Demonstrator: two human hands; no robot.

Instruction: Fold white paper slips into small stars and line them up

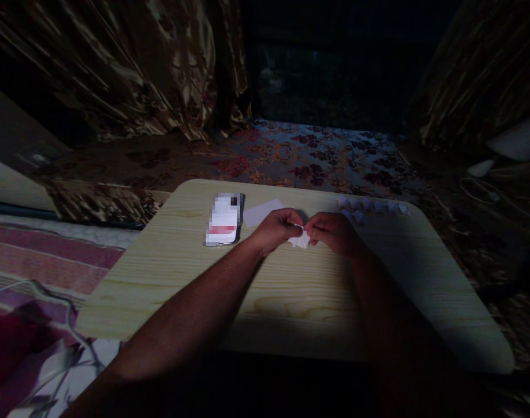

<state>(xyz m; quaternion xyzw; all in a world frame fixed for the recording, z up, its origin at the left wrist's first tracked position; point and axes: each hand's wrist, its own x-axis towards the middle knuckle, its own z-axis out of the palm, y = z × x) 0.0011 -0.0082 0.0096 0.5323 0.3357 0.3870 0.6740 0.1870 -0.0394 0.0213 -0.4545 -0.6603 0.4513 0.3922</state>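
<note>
Both my hands meet over the middle of a light wooden table [291, 290]. My left hand [277, 227] and my right hand [332, 229] are closed in pinches on one small white folded paper piece [300, 238] held between them just above the tabletop. A flat white paper slip [261, 212] lies just behind my left hand. Several small folded white paper pieces [371, 205] sit in a row at the far right of the table.
A phone-like object with a blurred white and red face [223, 220] lies at the far left of the table. Patterned cloth [317, 154] and shiny drapes [116, 64] lie beyond. A striped fabric and white cables [38, 290] sit left.
</note>
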